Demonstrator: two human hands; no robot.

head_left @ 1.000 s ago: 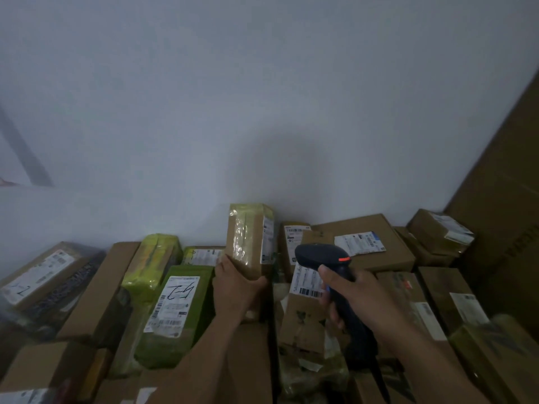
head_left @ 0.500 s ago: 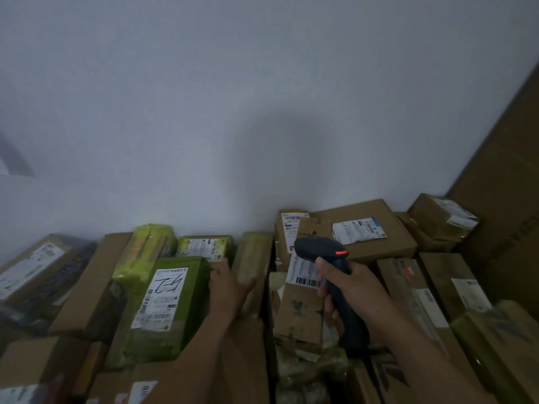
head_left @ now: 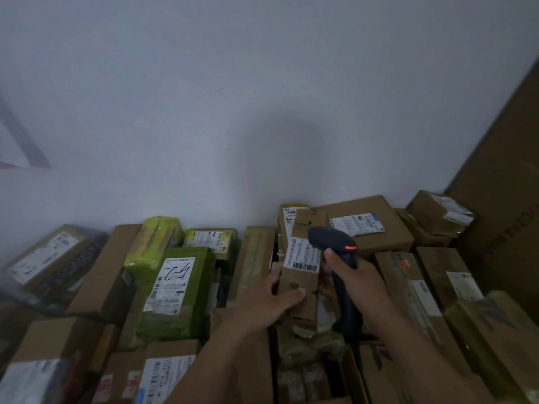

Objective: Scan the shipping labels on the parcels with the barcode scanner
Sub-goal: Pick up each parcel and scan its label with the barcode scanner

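Pale wall (head_left: 262, 112), piled parcels (head_left: 180, 287) all around hand-held box (head_left: 300, 279) and scanner (head_left: 331, 239)

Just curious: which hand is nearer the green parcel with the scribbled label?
Left. Left hand grips a brown box right of the green parcel; right hand holds the scanner farther right.

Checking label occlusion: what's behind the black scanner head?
Small brown cardboard box; the right edge of its white barcode label is covered by the black handheld scanner. Beyond, a large flat brown carton, near-left corner hidden.
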